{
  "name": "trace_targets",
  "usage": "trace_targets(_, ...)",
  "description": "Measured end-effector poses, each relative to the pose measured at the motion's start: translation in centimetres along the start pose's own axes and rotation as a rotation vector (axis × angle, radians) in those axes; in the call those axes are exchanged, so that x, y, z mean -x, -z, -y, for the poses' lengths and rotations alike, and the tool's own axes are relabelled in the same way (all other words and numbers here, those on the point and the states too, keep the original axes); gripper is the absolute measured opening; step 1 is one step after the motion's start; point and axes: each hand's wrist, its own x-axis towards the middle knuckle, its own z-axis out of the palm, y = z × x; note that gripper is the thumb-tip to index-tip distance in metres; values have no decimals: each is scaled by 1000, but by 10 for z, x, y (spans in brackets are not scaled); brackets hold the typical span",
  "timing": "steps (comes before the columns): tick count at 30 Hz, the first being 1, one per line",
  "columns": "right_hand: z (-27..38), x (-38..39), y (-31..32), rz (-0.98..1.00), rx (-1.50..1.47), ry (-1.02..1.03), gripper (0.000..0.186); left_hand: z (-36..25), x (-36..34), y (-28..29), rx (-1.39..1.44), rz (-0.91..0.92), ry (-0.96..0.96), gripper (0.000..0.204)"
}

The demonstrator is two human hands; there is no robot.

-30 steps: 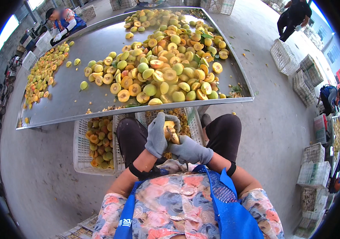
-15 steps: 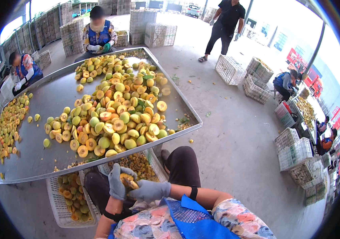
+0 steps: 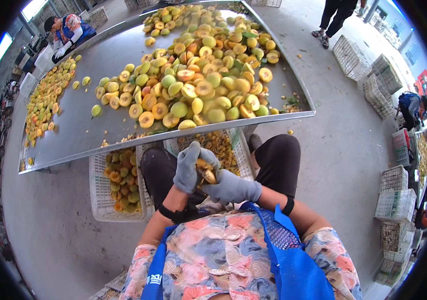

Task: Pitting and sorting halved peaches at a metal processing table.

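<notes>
Both my hands, in grey gloves, meet low in front of my lap, below the near edge of the metal table. My left hand is closed round a yellow peach half. Against that fruit presses my right hand, its fingers curled round something small and shiny, too covered to make out. A heap of whole-looking and halved yellow-green peaches lies on the table, some cut faces showing brown stones. Under my hands, between my knees, sits a white crate holding small brownish pieces.
Left of my leg, a second white crate holds peach halves. More cut fruit lies along the table's left side, near a seated co-worker. Stacked crates stand at right. A person's legs show at the back.
The view has tilted down and swung left, so the table sits higher and further right. My hands stay together at the peach half, with a slight shift of the fingers.
</notes>
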Motion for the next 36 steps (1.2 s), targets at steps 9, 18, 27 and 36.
trace_targets(9, 18, 4, -1, 175, -228, -56, 22, 4, 6, 13, -34, 3, -17, 58)
trace_targets(18, -9, 5, 24, 613, -750, -139, 18, 4, 4, 6, -87, -5, -16, 56)
trace_targets(27, -43, -34, 36, -19, -89, -204, 38, -73, 29, 86, -485, -586, -341, 44)
trace_targets(36, -58, -53, 25, -94, 422, -72, 40, -118, -1, 172, -1269, -886, -412, 33)
